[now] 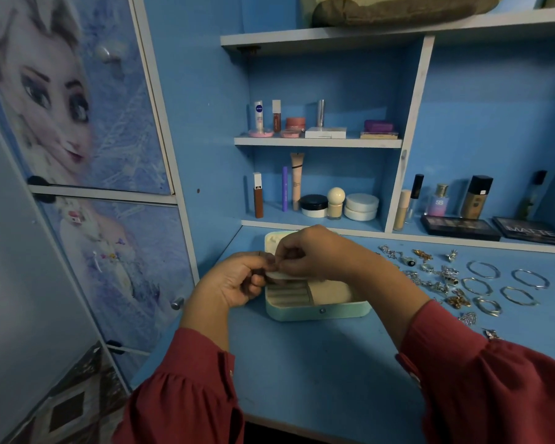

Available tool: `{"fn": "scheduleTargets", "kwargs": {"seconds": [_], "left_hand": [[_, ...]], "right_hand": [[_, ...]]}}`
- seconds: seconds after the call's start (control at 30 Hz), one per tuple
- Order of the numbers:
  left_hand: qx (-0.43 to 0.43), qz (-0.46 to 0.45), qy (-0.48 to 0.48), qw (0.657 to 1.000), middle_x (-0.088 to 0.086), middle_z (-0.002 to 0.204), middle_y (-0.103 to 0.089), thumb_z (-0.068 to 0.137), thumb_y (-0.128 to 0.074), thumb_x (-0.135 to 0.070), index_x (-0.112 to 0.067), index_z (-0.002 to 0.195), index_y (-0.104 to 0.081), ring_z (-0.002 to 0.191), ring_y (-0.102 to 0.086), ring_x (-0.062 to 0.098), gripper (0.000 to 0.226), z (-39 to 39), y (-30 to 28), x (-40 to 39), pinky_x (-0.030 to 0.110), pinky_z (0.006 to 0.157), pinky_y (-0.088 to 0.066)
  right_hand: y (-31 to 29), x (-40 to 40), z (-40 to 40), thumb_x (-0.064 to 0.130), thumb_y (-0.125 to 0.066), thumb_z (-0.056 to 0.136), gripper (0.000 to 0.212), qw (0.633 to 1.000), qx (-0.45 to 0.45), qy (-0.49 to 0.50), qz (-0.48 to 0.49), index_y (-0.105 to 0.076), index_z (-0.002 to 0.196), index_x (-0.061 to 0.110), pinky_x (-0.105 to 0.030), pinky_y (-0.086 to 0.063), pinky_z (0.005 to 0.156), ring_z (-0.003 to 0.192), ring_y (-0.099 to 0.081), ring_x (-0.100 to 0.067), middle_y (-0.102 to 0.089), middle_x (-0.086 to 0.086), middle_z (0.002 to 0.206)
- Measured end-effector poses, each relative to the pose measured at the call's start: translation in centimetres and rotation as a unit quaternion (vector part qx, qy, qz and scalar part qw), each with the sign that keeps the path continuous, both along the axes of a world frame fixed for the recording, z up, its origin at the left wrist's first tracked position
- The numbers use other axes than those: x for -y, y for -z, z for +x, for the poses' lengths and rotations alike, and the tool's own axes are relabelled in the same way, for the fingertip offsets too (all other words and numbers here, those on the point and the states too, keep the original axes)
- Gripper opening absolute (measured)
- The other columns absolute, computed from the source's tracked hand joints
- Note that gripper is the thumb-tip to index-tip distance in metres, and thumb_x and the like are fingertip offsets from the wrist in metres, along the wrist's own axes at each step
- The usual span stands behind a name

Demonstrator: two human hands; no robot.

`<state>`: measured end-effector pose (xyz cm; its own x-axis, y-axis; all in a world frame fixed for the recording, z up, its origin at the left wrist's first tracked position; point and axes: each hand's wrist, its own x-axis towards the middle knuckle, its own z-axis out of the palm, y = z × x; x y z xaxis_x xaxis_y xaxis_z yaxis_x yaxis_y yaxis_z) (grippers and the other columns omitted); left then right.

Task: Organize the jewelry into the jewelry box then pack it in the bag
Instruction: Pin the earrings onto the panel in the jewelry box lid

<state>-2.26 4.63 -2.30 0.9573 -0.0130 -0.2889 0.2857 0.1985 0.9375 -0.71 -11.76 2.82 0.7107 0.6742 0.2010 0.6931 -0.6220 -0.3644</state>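
At far left stands a cupboard door printed with a cartoon figure. The left hand is positioned at the left edge of the jewelry box, fingers curled, pinching a small item against the right hand; the item is too small to identify. The right hand is held above the box interior, fingertips pinched on the same item. The jewelry box lies open on the blue desk, lid raised rearward. To the right, well apart from the box, loose rings and ornaments lie on the desk, followed by bangles. Cosmetics occupy the shelves behind.
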Motion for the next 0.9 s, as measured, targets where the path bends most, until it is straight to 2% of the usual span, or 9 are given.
{"fn": "scheduleTargets", "kwargs": {"seconds": [0.17, 0.3, 0.37, 0.47, 0.63, 0.8, 0.9], "left_hand": [[0.000, -0.005, -0.017, 1.000, -0.002, 0.050, -0.049, 0.086, -0.050, 0.003, -0.011, 0.074, -0.062, 0.031, -0.029, 0.001, 0.023, 0.1, 0.1, 0.0, 0.010, 0.029, -0.020], [-0.004, -0.010, -0.021, 1.000, -0.001, 0.053, -0.052, 0.086, -0.052, 0.003, -0.010, 0.075, -0.063, 0.031, -0.030, 0.001, 0.021, 0.1, 0.1, 0.0, 0.011, 0.029, -0.021], [-0.007, -0.011, -0.025, 1.000, -0.002, 0.051, -0.052, 0.085, -0.051, 0.003, -0.010, 0.076, -0.063, 0.030, -0.030, 0.002, 0.020, 0.1, 0.1, 0.0, 0.012, 0.029, -0.021], [-0.013, -0.021, -0.029, 0.999, -0.001, 0.052, -0.053, 0.085, -0.051, 0.004, -0.010, 0.078, -0.062, 0.029, -0.031, 0.002, 0.019, 0.2, 0.3, -0.1, 0.012, 0.028, -0.022], [-0.018, -0.026, -0.025, 0.999, -0.003, 0.051, -0.052, 0.084, -0.050, 0.005, -0.010, 0.080, -0.061, 0.029, -0.030, 0.002, 0.019, 0.3, 0.3, -0.2, 0.012, 0.029, -0.022], [-0.015, -0.030, -0.025, 0.999, -0.004, 0.047, -0.050, 0.085, -0.049, 0.004, -0.009, 0.077, -0.062, 0.029, -0.031, 0.001, 0.020, 0.2, 0.3, 0.0, 0.011, 0.029, -0.022], [-0.015, -0.027, -0.019, 0.999, -0.005, 0.047, -0.048, 0.085, -0.051, 0.003, -0.010, 0.078, -0.063, 0.030, -0.031, 0.001, 0.019, 0.2, 0.2, 0.0, 0.011, 0.029, -0.021]], "right_hand": [[-0.6, -0.6, 0.0, 0.029, -0.054, 0.094, 0.020, 0.997, 0.029, 0.002, -0.070, -0.069, 0.095, 0.016, -0.010, -0.030, 0.049, 0.059, -0.045, -0.003, -0.051, 0.013, 0.068], [-0.7, -0.9, -0.1, 0.025, -0.052, 0.094, 0.024, 0.996, 0.022, 0.006, -0.090, -0.069, 0.095, 0.009, -0.005, -0.034, 0.052, 0.067, -0.045, -0.010, -0.063, -0.004, 0.085], [-0.6, -1.1, -0.2, 0.024, -0.052, 0.093, 0.022, 0.995, 0.015, 0.011, -0.097, -0.068, 0.095, 0.009, -0.009, -0.033, 0.050, 0.072, -0.046, -0.011, -0.066, -0.006, 0.092], [-0.6, -1.4, -0.3, 0.023, -0.052, 0.091, 0.021, 0.993, 0.015, 0.020, -0.115, -0.068, 0.096, 0.011, -0.015, -0.031, 0.054, 0.080, -0.049, -0.014, -0.065, -0.007, 0.096], [-0.4, -1.9, -0.2, 0.024, -0.053, 0.090, 0.020, 0.991, 0.016, 0.031, -0.127, -0.068, 0.095, 0.011, -0.019, -0.033, 0.055, 0.081, -0.052, -0.017, -0.066, -0.007, 0.095], [-0.8, -1.0, -0.3, 0.026, -0.051, 0.094, 0.022, 0.994, 0.018, 0.000, -0.104, -0.067, 0.102, 0.014, -0.009, -0.029, 0.055, 0.082, -0.047, -0.011, -0.059, 0.002, 0.091], [-1.0, -0.3, -0.2, 0.024, -0.055, 0.092, 0.017, 0.996, -0.004, -0.016, -0.085, -0.066, 0.102, 0.017, -0.013, -0.035, 0.061, 0.085, -0.050, -0.011, -0.057, 0.006, 0.090]]}}
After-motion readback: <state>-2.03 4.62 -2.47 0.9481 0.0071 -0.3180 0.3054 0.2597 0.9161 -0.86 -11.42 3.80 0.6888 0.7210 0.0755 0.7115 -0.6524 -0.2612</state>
